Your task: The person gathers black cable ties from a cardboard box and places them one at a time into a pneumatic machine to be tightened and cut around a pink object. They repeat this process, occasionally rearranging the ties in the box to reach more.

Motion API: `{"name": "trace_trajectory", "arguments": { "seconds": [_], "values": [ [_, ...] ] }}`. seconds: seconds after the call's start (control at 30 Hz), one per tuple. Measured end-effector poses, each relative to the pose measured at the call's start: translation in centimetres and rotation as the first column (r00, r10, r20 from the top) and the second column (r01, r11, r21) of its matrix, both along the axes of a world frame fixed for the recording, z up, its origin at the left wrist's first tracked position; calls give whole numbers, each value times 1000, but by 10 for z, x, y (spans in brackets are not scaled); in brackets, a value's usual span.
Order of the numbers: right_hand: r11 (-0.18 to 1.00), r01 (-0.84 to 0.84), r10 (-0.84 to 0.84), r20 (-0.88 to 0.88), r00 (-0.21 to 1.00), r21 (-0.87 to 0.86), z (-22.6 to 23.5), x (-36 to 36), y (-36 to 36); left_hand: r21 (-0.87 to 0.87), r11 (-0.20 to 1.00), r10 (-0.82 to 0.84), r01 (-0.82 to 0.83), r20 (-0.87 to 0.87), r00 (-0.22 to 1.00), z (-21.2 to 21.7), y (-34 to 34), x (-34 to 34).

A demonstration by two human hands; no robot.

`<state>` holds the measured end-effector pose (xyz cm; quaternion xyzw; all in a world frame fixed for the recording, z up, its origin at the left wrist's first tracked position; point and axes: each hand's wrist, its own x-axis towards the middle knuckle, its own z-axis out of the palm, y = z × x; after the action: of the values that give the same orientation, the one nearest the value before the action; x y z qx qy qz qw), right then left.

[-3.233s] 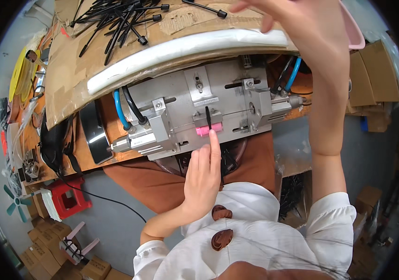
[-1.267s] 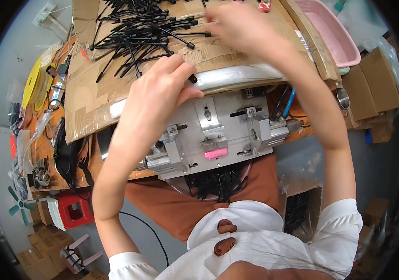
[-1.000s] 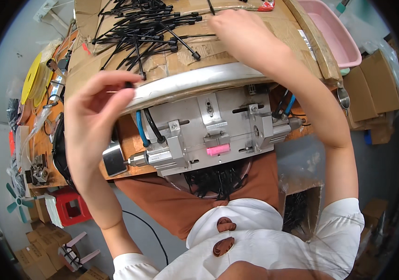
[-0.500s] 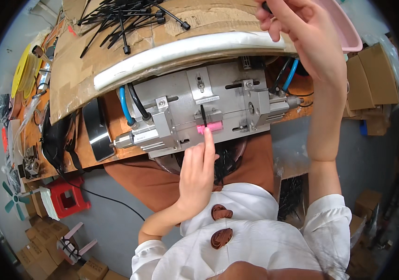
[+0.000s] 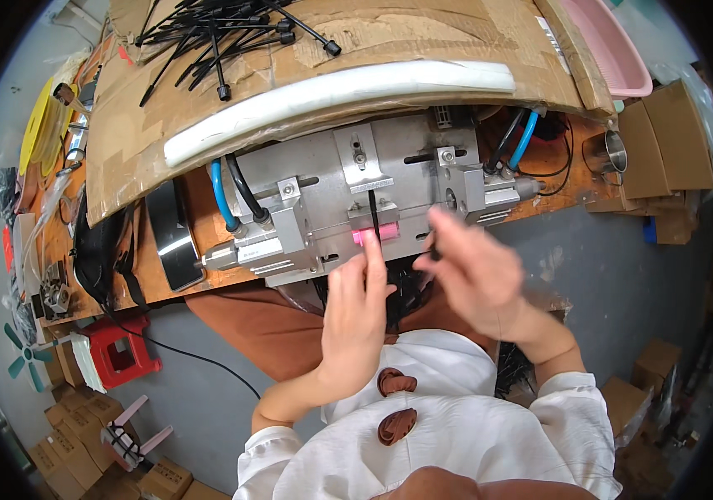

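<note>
A grey metal fixture with blue and black hoses is mounted at the bench's front edge. A pink block sits at its lower middle. A thin black cable tie stands upright in the slot above the block. My left hand reaches up from below, and its fingertips pinch the tie's lower end at the pink block. My right hand is blurred just to the right, fingers curled on a small dark piece that looks like another tie.
Cardboard sheet covers the bench top, with a pile of black cable ties at the back left and a white foam strip along its front. A pink tray lies at the right, and a red stool stands on the floor at the left.
My right hand has come down from the back of the bench to just beside my left hand in front of the fixture. My left hand has stayed at the pink block.
</note>
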<state>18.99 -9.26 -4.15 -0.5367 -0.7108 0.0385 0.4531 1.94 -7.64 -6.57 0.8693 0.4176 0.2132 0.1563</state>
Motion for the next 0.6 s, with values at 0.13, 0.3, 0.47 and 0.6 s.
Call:
{"name": "trace_trajectory", "arguments": {
  "seconds": [0.13, 0.3, 0.47, 0.6],
  "values": [
    [996, -36, 42, 78, 996, -81, -33, -24, -16, -33, 996, 89, -85, 130, 988, 9, -4, -17],
    [990, -49, 60, 85, 995, -130, -51, -31, -10, -103, 986, 146, -132, 142, 979, 8, -6, -27],
    [973, -55, 80, 102, 992, -226, -39, -30, -10, -86, 989, 135, -123, 163, 977, 15, 2, -35],
    [975, -62, 94, 144, 985, -214, -5, -19, -5, -8, 995, 97, -97, 187, 978, 36, 25, -45]
  ]
}}
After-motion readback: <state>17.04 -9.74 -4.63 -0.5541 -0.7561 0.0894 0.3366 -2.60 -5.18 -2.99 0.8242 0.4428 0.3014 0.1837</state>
